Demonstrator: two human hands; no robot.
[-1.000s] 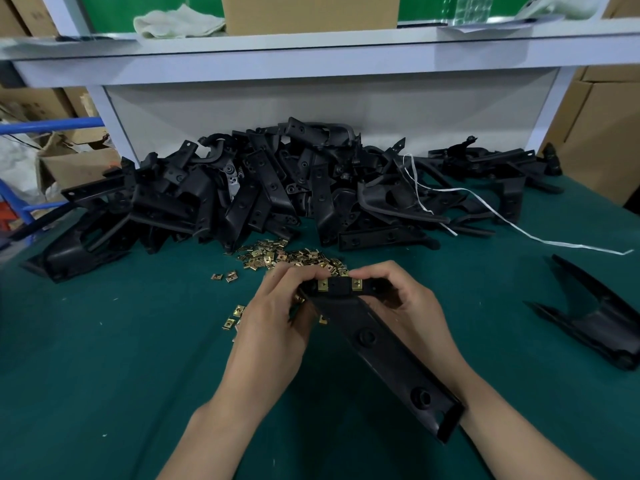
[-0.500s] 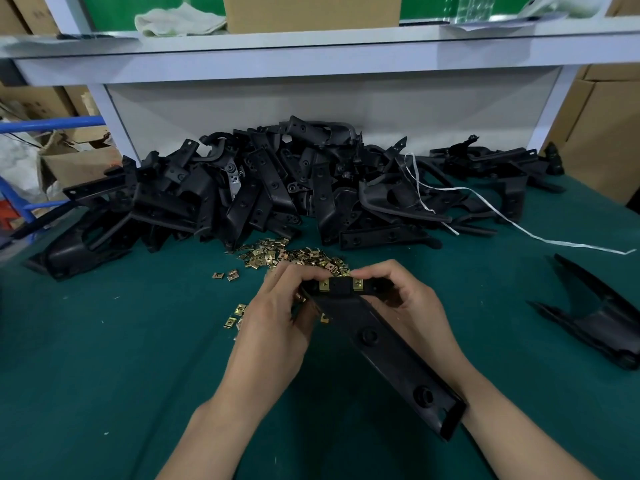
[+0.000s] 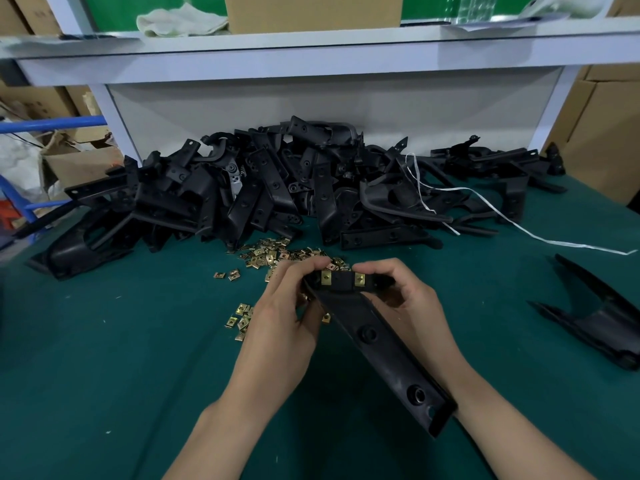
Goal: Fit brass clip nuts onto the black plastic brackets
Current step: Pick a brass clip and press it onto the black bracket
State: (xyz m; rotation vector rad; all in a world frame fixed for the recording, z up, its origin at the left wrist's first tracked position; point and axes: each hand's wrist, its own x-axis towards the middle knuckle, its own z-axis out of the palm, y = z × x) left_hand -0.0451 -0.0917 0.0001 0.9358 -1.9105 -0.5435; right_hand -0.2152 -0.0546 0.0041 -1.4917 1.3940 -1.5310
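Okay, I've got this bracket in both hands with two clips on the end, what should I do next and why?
Probably set this bracket down on the right, beside the lone bracket lying there. Two brass clip nuts already sit on its top end, between the left hand and right hand that hold it, and they look seated, so it seems finished.

A green mat (image 3: 104,375) covers the table. Across the top of the frame runs a white shelf (image 3: 311,60) bearing a cardboard box (image 3: 311,10) and, left of it, a white cloth (image 3: 180,19). A white strap (image 3: 554,241) trails toward the right edge, where stacked cartons (image 3: 602,133) stand. A blue tube (image 3: 52,123) crosses the left edge.
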